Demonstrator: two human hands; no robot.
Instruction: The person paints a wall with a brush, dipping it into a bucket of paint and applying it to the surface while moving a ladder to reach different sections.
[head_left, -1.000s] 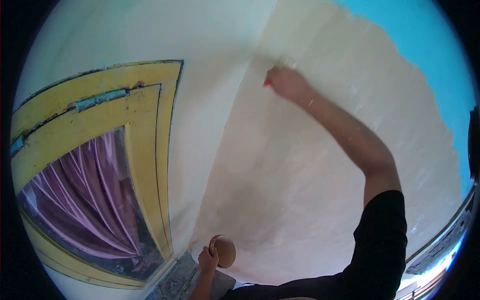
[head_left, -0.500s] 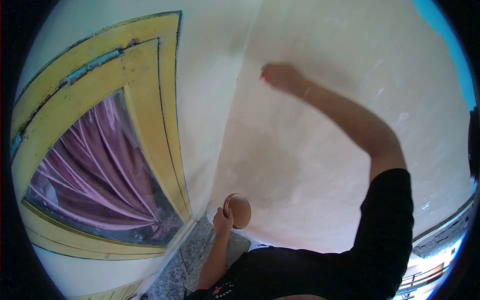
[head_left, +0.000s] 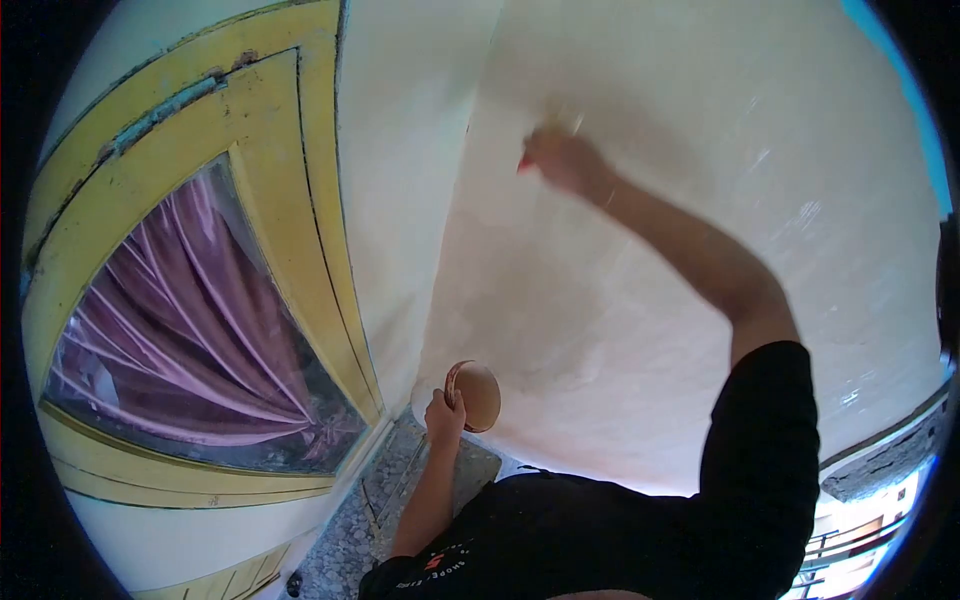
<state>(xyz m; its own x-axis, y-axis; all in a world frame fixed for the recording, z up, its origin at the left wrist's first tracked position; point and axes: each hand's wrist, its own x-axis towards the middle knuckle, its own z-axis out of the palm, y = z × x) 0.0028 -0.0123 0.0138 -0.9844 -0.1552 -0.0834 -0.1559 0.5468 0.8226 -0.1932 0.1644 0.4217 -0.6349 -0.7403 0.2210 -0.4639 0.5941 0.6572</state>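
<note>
My left hand [head_left: 445, 415] grips the rim of a round container [head_left: 477, 397] with pale brown contents, low in front of my body. My right hand [head_left: 562, 158] is raised against the pale pinkish wall [head_left: 640, 300], its fingers closed round a tool with a red end [head_left: 525, 163]. Faint, blurred bristle-like streaks show just above that hand, close to the wall surface. The wall around it has darker, damp-looking patches.
A yellow window frame [head_left: 270, 120] with chipped paint and a purple curtain [head_left: 190, 330] behind its glass stands at the left. Grey speckled floor [head_left: 345, 540] shows below. A railing [head_left: 850, 550] is at the lower right, and blue paint [head_left: 915, 110] edges the wall.
My right hand has shifted slightly, and the streaks above it have come into view. The container and my left hand appear a little higher in view; the window has shifted left and up.
</note>
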